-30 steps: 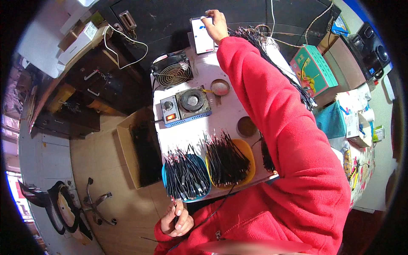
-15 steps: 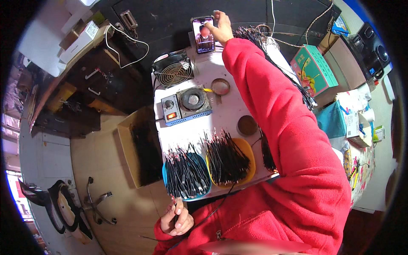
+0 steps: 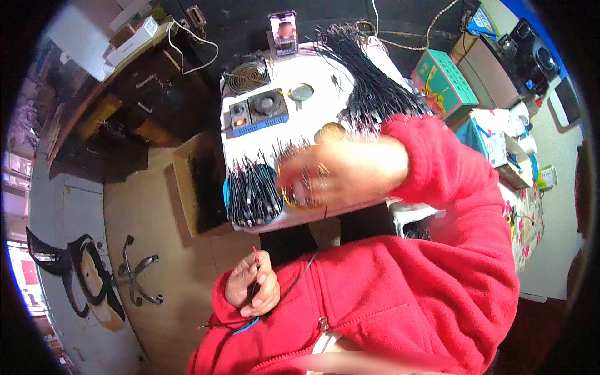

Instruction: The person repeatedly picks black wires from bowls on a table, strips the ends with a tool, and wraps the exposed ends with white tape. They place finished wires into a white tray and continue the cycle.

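The left grip (image 3: 255,286) is curled in front of the red fleece jacket (image 3: 387,294), thumb and fingers pinching a black cable (image 3: 302,274). A thin red wire end (image 3: 255,252) sticks up just above those fingertips, and the cable trails off to the right of the grip across the jacket.

The right grip (image 3: 340,170) reaches in from the right over a yellow bin (image 3: 285,199), largely covering it; the fingers are blurred, so whether they are spread or closed on anything cannot be told. Just left of this grip, a blue bin (image 3: 226,195) is packed with black leads (image 3: 255,197) on the white worktop (image 3: 320,70).

Right behind the right grip sits a round brown dish (image 3: 330,130). Beyond it and to the left are a small round pan (image 3: 302,92) and a blue heater unit (image 3: 262,117) with a lit orange switch; further off stand a fan (image 3: 245,76) and a propped phone (image 3: 284,34). A large spread of black cables (image 3: 381,94) lies beyond the right grip, slightly to its right, near a green box (image 3: 449,81).
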Tool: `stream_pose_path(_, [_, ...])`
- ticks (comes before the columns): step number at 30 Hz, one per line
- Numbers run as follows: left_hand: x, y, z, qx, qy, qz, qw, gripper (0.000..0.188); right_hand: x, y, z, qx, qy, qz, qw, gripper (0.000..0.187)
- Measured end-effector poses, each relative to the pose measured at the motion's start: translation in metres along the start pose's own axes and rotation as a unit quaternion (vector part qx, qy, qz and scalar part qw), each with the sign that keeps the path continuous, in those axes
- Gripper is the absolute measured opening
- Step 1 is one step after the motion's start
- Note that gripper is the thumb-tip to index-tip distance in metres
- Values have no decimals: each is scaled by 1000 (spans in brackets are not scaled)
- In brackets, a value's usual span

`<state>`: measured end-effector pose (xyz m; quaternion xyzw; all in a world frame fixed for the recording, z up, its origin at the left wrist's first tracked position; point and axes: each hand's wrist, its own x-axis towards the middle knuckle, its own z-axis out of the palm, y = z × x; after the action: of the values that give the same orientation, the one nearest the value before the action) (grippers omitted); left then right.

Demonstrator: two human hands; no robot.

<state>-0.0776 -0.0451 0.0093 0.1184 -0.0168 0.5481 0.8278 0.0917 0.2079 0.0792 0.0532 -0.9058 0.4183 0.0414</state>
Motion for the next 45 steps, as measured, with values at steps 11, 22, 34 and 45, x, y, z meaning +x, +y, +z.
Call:
stream_pose_path(11, [-22, -35, 57, 254, 84, 162, 950, 20, -65, -120, 149, 99, 129, -54, 985, 12])
stream_pose_path(22, [69, -49, 50, 357, 134, 441, 812, 20, -60, -84, 192, -124, 471, -34, 873, 16])
stream_pose_path(34, [94, -22, 78, 567, 89, 439, 692, 15, -28, -26, 124, -199, 400, -92, 890, 13])
stream_pose_path(45, [84, -54, 33, 529, 148, 299, 781, 17, -49, -63, 103, 347, 422, -10, 837, 17])
